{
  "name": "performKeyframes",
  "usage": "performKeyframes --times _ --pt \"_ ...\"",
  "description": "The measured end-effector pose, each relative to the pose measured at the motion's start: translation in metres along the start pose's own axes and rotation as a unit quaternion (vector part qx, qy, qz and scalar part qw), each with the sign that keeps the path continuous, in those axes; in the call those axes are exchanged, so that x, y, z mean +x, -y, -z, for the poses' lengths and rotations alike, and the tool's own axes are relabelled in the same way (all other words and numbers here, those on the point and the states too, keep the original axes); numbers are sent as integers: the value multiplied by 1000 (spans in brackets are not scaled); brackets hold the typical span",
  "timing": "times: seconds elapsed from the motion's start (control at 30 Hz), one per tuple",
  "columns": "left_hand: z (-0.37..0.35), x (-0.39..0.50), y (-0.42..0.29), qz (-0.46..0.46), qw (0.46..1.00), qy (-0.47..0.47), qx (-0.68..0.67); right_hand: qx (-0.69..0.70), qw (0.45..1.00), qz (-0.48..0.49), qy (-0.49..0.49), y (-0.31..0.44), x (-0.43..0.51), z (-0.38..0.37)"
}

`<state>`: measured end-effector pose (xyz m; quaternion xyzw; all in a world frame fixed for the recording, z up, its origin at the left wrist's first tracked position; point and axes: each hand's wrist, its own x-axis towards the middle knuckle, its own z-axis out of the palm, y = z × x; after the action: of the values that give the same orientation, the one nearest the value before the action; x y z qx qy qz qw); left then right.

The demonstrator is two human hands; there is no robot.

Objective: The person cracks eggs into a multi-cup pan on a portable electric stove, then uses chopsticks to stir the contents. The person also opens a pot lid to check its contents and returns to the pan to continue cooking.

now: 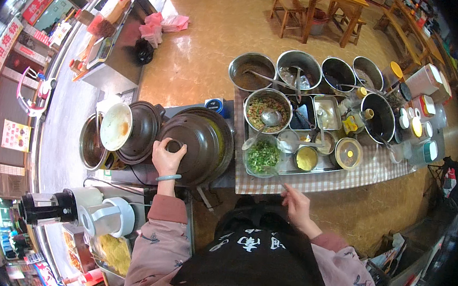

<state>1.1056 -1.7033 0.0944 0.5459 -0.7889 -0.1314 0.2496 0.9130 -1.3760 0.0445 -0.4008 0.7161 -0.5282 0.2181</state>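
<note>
My left hand, with a pale bracelet at its wrist, grips the knob of a large dark brown lid. The lid sits tilted and off-centre over a wide dark pot, whose right inner side shows. Just off the front edge of the checked tablecloth, my right hand has its index finger out and the others curled, with nothing visible in it. Nearest to it are a clear bowl of chopped green herbs and a steel bowl of diced vegetables with a ladle.
Left of the lid stand a second dark lidded pot, a stained white bowl and a steel pot. Steel pots with ladles line the table's far side. Jars and tubs crowd its right end. A blender stands at lower left.
</note>
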Motion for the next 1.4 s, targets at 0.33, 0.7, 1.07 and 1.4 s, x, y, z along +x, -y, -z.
performKeyframes --times 0.33,0.7,1.07,1.4 --pt "-31 0 -13 -33 999 5 26 57 960 -148 -231 -39 -23 59" --pt "-35 4 -15 -20 998 15 61 -261 928 -156 -214 -93 37 96" --pt "-69 -61 -95 367 577 330 -651 -250 953 157 63 11 135 0" --pt "-76 -61 -108 359 335 372 -788 100 968 109 203 65 141 -32"
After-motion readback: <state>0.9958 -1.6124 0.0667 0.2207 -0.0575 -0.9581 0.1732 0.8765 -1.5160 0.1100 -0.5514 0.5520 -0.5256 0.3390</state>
